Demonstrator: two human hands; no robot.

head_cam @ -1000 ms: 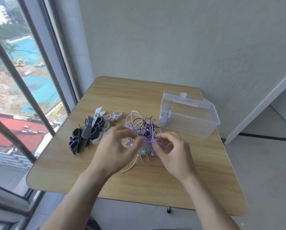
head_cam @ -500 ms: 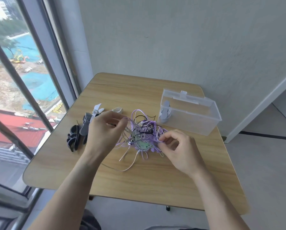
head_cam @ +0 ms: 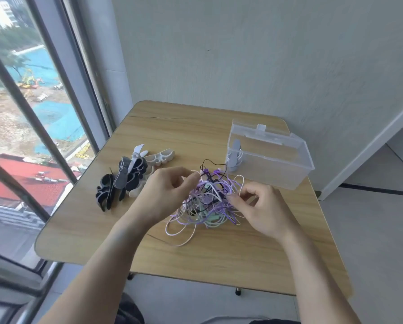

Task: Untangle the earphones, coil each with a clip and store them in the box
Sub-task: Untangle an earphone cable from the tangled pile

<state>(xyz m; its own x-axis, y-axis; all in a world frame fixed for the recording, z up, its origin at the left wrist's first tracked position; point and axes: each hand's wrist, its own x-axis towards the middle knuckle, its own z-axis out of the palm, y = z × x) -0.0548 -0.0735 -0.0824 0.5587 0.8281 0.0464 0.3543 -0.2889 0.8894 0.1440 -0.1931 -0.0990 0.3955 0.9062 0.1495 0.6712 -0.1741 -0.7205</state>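
Bright daylight enters from the window [head_cam: 32, 113]; wide-angle edges bend, detail slightly soft.

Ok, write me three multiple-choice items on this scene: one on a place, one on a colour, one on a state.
1. Where are the clips?
A. left of the tangle
B. in the box
C. on the floor
2. Main cord colour in the tangle?
A. red
B. purple
C. yellow
3. The box is:
A. open, one coiled earphone inside
B. lidded
C. overturned

Answers: A, the clips lie on the table beside the left hand; B, purple strands dominate; A, no lid covers it. The right hand pinches a cord.
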